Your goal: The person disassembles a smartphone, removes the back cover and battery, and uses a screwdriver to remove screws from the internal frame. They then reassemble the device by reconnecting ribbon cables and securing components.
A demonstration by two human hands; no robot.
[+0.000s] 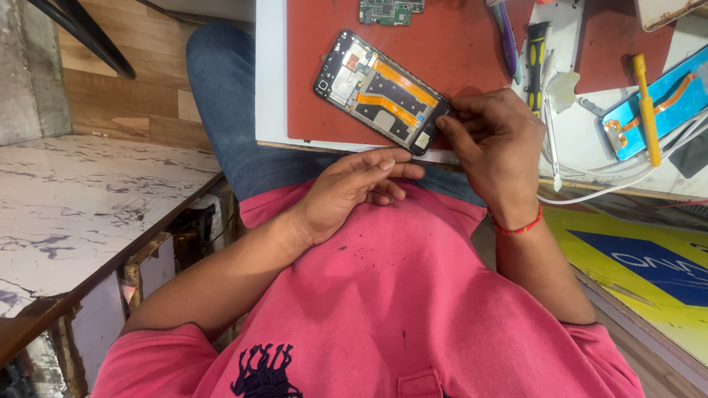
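One red work mat (pixel 324 81) carries the opened phone (pixel 381 91), lying back-up and diagonal near the mat's front edge, its orange flex cables and boards exposed. Your right hand (pixel 495 147) pinches the phone's lower corner between thumb and fingertips, while your left hand (pixel 354 188) rests loosely curled and empty just below it. Judged light, rigid and fragile: hold the frame edges, never the ribbons.

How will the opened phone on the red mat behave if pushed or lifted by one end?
The opened phone looks flat and rigid, so it should slide, not roll, on the red mat. Its exposed orange flex cables look fragile. The right hand pinches its lower corner; it probably lifts light.
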